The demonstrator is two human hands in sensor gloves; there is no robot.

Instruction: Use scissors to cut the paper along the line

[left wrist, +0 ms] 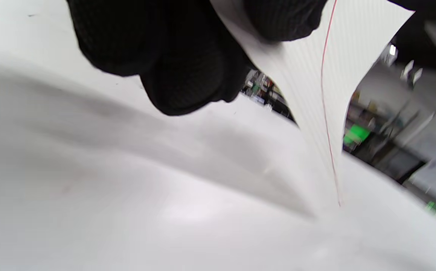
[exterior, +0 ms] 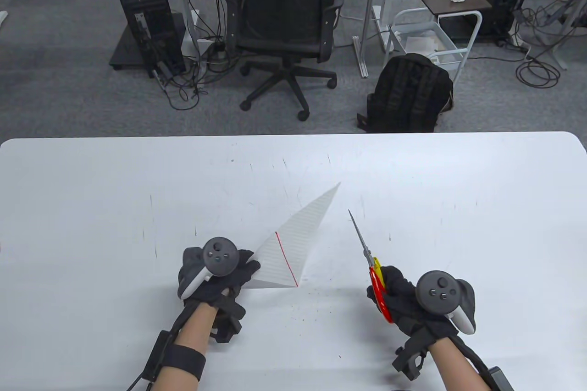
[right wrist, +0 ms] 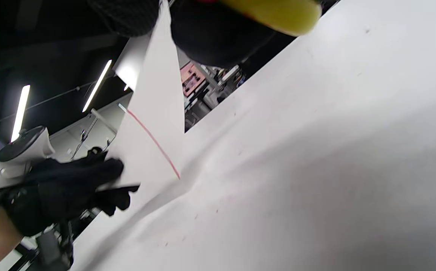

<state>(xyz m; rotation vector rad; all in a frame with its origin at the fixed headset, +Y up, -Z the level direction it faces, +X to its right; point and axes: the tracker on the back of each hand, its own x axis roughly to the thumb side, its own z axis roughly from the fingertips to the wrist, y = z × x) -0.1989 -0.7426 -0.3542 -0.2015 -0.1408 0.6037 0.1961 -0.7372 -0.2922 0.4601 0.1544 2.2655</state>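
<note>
Left hand [exterior: 215, 278] grip pinches paper [exterior: 293, 244] upright, frame centre; right hand [exterior: 415, 306] grip holds scissors [exterior: 367, 256], blades together.

The table view was bright and evenly lit from overhead, sharp throughout, with the table [exterior: 458, 189] nearly glaring white and only faint shadows under the hands. Its far edge bowed slightly from wide-angle distortion. The left wrist view was soft with motion blur; broad grey shadows smeared across its lower half, and the background at right was out of focus. The right wrist view showed ceiling light strips [right wrist: 96, 86] at upper left, flaring against a dark ceiling.
</note>
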